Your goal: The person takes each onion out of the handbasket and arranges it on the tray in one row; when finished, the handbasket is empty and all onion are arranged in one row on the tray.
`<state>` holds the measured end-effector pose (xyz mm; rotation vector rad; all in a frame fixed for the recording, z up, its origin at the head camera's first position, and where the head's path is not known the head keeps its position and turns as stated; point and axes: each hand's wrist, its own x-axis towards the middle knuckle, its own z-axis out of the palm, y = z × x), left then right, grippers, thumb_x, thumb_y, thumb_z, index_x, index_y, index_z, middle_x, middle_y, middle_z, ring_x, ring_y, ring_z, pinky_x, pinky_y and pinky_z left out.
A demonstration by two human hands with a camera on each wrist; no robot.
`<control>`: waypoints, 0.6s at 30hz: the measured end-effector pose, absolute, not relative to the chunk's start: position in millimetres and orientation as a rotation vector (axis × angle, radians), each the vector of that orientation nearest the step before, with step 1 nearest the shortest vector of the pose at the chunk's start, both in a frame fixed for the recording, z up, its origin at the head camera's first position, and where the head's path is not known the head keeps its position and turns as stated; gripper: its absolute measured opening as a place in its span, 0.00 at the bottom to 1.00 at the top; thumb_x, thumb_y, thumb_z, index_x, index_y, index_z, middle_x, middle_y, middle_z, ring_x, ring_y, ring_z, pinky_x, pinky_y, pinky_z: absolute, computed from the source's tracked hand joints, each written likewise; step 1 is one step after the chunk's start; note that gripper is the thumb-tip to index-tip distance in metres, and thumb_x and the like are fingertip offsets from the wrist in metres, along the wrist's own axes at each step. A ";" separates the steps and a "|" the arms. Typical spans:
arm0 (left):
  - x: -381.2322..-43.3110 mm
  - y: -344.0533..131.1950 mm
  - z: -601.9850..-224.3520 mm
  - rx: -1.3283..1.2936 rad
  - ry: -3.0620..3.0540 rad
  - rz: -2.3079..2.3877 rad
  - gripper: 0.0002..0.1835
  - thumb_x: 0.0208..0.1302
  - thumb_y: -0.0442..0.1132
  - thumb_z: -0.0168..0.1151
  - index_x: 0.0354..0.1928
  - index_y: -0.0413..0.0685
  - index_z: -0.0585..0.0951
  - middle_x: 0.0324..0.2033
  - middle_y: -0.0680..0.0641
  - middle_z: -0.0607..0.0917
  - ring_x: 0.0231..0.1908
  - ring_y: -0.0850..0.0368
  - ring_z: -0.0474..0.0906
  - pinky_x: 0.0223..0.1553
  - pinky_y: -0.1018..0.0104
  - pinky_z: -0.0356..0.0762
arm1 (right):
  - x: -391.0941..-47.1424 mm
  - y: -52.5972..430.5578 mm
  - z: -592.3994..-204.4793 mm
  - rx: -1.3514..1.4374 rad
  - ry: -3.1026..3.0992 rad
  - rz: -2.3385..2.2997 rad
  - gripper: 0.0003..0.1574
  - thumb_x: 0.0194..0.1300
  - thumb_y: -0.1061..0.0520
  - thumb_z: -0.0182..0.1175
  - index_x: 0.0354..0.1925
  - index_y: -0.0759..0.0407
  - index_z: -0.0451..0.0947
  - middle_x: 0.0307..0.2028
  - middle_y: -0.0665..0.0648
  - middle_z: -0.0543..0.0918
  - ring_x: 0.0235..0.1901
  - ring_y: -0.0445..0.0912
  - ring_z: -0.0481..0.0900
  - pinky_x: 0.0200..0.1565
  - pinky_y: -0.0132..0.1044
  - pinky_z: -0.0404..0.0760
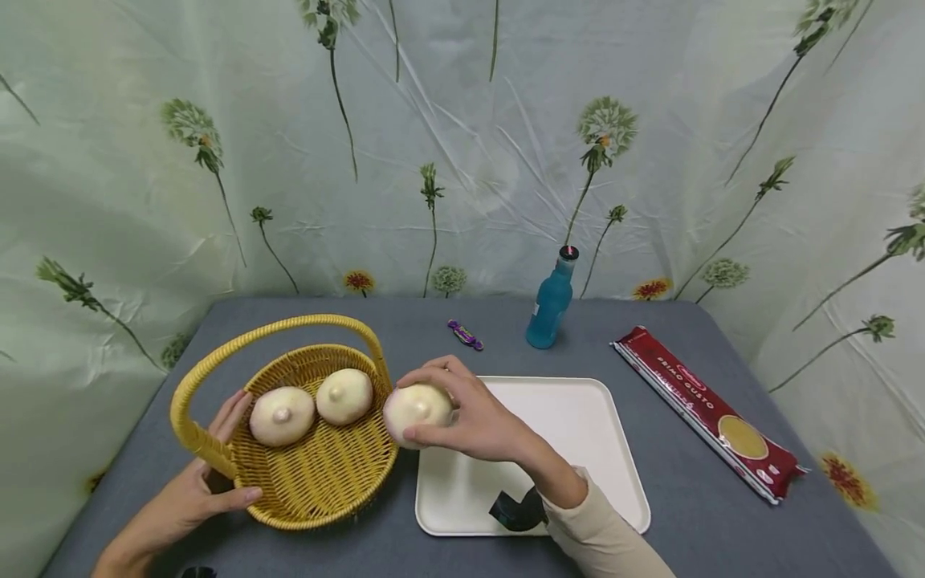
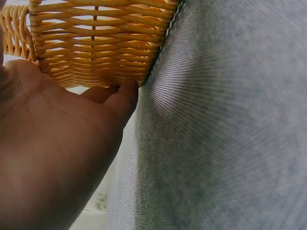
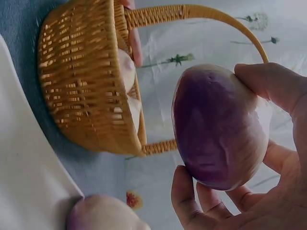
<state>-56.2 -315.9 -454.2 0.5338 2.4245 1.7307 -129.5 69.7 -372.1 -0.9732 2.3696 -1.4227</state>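
A yellow wicker basket (image 1: 318, 482) with an arched handle stands on the left of the table. Two whitish turnips (image 1: 283, 416) lie inside it. My left hand (image 1: 191, 486) holds the basket at its left side, thumb at the near side and fingers by the handle's base. In my right hand (image 1: 473, 409) is another turnip (image 1: 417, 411), gripped between thumb and fingers beside the basket's right rim. Its purple underside shows in the right wrist view. One more turnip (image 3: 105, 213) appears low in that view, by the white tray (image 3: 24, 158); the head view hides it.
The white tray (image 1: 564, 393) lies right of the basket, under my right forearm. Behind are a purple-wrapped candy (image 1: 466, 335) and a blue bottle (image 1: 551, 303). A red Primo Gusto pasta packet (image 1: 704, 409) lies at the right. A flowered cloth hangs behind the table.
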 end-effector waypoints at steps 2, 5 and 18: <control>-56.5 -316.3 -453.9 0.530 2.424 1.731 0.59 0.62 0.20 0.61 0.81 0.59 0.34 0.78 0.58 0.25 0.71 0.82 0.25 0.59 0.90 0.36 | -131.7 73.8 -372.7 -0.956 2.372 -1.437 0.29 0.60 0.48 0.73 0.59 0.37 0.78 0.57 0.46 0.70 0.54 0.43 0.70 0.50 0.41 0.77; -56.4 -315.5 -453.5 0.522 2.432 1.724 0.59 0.62 0.21 0.61 0.81 0.59 0.34 0.78 0.59 0.25 0.70 0.82 0.25 0.58 0.90 0.36 | -135.2 80.0 -373.0 -0.942 2.395 -1.436 0.29 0.60 0.48 0.73 0.59 0.37 0.78 0.58 0.46 0.70 0.55 0.43 0.69 0.50 0.43 0.77; -57.4 -314.6 -453.9 0.533 2.403 1.751 0.59 0.61 0.19 0.61 0.81 0.58 0.34 0.78 0.57 0.25 0.71 0.81 0.25 0.59 0.90 0.37 | -144.8 96.0 -371.3 -0.938 2.438 -1.446 0.30 0.61 0.50 0.73 0.60 0.41 0.77 0.61 0.48 0.70 0.57 0.44 0.69 0.49 0.44 0.78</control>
